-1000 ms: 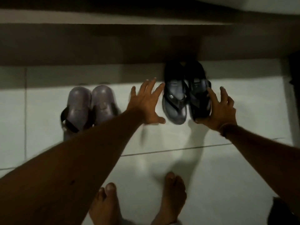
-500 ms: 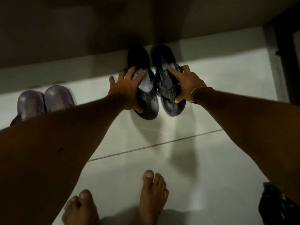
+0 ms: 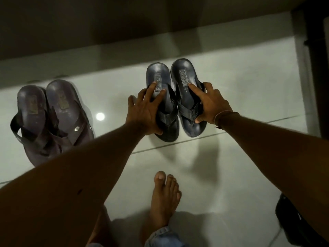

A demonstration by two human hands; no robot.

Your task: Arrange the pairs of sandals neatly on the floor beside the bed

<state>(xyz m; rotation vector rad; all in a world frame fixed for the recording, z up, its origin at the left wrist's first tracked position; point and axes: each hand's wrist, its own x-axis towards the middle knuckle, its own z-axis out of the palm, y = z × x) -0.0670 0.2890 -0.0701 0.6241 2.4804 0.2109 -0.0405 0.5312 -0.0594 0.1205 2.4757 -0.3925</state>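
Two pairs of sandals lie on the pale tiled floor (image 3: 231,90), heels toward the dark bed base (image 3: 106,29). A black pair sits side by side in the middle. My left hand (image 3: 144,111) grips the left black sandal (image 3: 169,129) with fingers spread over its footbed. My right hand (image 3: 210,102) holds the right black sandal (image 3: 183,73), index finger on its label. A brown strapped pair (image 3: 58,111) rests to the left, partly hidden by my left forearm.
My bare right foot (image 3: 163,198) stands on the tiles just behind the black pair. A dark furniture leg (image 3: 316,68) rises at the right edge. A dark object (image 3: 292,221) lies at the bottom right. A light reflection (image 3: 100,116) shines on the floor between the pairs.
Both hands went from hovering beside the black pair to holding one sandal each, and the pair has slid out from under the bed's shadow toward me.
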